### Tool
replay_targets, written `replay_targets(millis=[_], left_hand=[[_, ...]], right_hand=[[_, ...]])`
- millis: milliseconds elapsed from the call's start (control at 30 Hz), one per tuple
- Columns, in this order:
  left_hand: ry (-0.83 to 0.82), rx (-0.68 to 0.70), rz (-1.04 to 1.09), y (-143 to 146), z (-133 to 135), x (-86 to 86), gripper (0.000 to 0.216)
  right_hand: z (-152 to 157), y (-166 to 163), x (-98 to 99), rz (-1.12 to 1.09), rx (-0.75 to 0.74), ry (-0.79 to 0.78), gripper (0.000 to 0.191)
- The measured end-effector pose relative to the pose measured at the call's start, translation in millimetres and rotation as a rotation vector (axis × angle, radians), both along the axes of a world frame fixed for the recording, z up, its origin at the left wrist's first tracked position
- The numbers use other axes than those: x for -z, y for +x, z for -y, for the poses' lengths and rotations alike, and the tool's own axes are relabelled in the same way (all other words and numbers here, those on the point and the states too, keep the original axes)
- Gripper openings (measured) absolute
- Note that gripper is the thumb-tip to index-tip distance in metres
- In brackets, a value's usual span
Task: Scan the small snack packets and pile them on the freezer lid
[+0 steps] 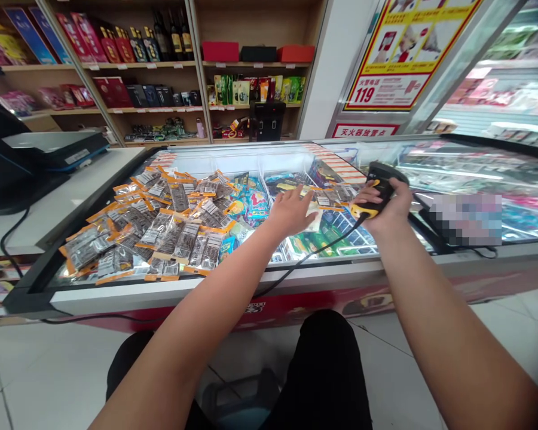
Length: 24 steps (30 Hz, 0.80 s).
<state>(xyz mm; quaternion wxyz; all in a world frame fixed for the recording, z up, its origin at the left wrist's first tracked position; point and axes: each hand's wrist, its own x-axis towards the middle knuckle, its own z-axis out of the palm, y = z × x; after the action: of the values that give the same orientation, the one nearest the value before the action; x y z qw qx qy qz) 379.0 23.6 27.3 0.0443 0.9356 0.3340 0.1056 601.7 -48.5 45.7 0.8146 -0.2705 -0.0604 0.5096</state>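
My right hand (388, 206) grips a black and yellow barcode scanner (383, 184), with its dark cable running down to the left. My left hand (293, 212) hovers or rests over the freezer's glass top with its fingers spread; I cannot tell whether it touches the glass. Between my two hands lies a packet (335, 195) with orange ends, its far end close to the scanner. A big loose heap of similar clear snack packets (161, 224) with orange edges and printed labels covers the glass on the left.
Beneath the glass of the chest freezer (130, 289) are bagged goods in wire baskets. A counter (9, 230) with a black device stands at left. Shelves (143, 64) of bottles and boxes rise behind. A dark pad with a blurred-out patch (468, 220) lies at right.
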Motion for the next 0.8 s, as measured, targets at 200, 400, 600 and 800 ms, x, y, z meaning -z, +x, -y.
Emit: replay_targets(millis=[200,400,600,800], left_hand=[[-0.022,-0.708,0.004,-52,-31,-13.6,0.079],[-0.095,-0.654,-0.170,-55,-36,-7.8,0.074],[0.079,-0.269,-0.035,-44,-24,-5.2,0.050],[-0.028,-0.466,0.020,-52,-34,-2.5,0.041]], right_hand=[[-2,-4,0.7,0.022,-0.034,-0.024,0.030],[1,-8,-1.4,0.062,-0.051,-0.055,0.025],[2,-4,-0.3,0.074,-0.109,-0.056,0.018],[2,-1,3.0,0.286,-0.327,-0.074,0.026]])
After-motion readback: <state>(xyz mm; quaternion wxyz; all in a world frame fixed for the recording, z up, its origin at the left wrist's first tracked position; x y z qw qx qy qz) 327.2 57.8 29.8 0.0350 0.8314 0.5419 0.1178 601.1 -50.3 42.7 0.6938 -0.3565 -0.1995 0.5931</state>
